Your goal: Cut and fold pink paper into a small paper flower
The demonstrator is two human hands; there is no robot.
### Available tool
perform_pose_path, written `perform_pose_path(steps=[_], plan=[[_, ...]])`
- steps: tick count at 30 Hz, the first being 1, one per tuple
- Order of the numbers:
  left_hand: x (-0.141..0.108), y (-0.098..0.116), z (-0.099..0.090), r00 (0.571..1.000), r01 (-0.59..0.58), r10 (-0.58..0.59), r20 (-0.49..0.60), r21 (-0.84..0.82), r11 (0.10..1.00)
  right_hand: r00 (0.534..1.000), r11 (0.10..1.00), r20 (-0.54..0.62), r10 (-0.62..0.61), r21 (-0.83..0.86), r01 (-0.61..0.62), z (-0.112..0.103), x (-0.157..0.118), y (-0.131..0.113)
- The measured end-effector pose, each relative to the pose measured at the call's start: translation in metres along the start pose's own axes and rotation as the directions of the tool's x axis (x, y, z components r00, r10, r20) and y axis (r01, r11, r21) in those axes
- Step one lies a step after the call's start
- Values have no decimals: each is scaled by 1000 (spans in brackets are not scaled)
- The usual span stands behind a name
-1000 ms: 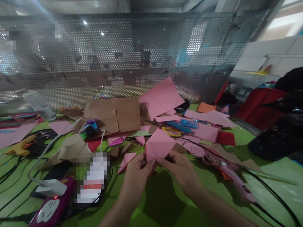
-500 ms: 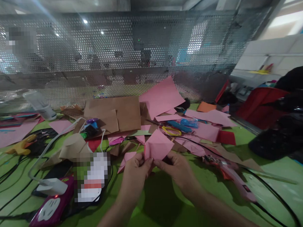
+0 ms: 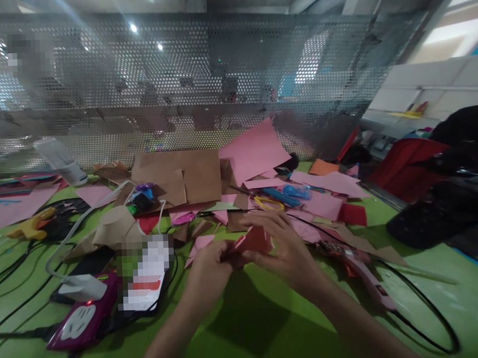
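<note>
Held paper (image 3: 258, 240) is showing reddish pink; table (image 3: 244, 325), green; power strip (image 3: 80, 324), magenta and white; corded tool (image 3: 368, 284), pink; partition (image 3: 195, 55), grey, dotted with holes.

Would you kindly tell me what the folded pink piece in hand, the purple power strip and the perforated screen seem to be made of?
Folded pink piece: probably matte paper or card, from its thin edges and folds.
Purple power strip: apparently glossy plastic, from its casing's highlights.
Perforated screen: likely dull-finished metal, judging by its grey colour and regular holes.

Bare green tabletop (image 3: 244, 330) below the hands (image 3: 211, 269) (image 3: 290, 253), phone (image 3: 149, 292) left, pink corded tool (image 3: 366, 280) right.
</note>
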State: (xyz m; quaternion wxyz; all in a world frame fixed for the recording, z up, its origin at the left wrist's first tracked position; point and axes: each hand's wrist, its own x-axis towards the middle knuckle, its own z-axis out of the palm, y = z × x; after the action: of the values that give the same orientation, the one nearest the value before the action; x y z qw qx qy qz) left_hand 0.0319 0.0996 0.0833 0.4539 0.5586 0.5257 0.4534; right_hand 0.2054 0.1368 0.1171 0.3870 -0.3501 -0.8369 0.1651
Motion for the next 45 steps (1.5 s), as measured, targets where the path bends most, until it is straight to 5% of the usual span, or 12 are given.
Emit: perform_pose_path(steps=[8,15,23,29,35,45], plan=[[-4,-1,-2,990,-113,94,107,188,976,972,972,122,203,93,-215,8,0,6],[-3,-2,-9,977,-40,46,210,-34,999,919,879,137,369,270,-393,4,0,5],[-3,-2,-10,984,-144,128,127,130,981,916,894,112,384,203,-400,1,-3,12],[-2,-2,-10,991,-123,119,68,68,990,936,896,78,343,270,-351,1,-6,8],[-4,-2,-14,987,-139,134,95,58,989,916,872,126,381,279,-402,-1,-6,9],[-3,3,-11,981,-160,120,153,284,945,926,902,122,356,215,-375,2,-9,7]])
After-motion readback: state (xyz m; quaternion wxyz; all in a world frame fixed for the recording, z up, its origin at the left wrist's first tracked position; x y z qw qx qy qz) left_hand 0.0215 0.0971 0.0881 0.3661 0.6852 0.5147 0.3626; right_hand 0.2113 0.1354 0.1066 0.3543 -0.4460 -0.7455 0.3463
